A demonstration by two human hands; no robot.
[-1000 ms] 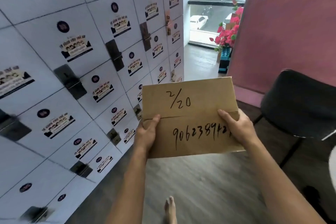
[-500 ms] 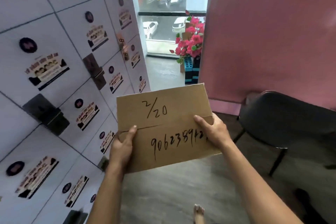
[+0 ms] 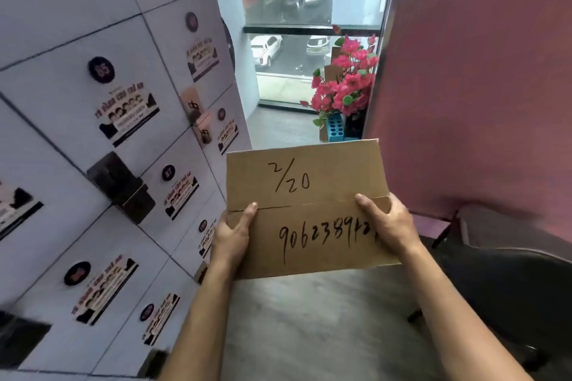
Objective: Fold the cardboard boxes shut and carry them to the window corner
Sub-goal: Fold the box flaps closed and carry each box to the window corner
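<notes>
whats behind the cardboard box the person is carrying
Past the cardboard box, held by the left hand and right hand, pink flowers stand by a blue rack at the window. The floor just behind it is covered.

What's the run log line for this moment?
phase: carry | cardboard box: flaps shut | left hand, right hand: grip sides | window ahead

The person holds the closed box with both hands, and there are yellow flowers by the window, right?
Not quite. The head view shows the flowers by the window are pink, not yellow. Left hand and right hand do hold the closed box.
</notes>
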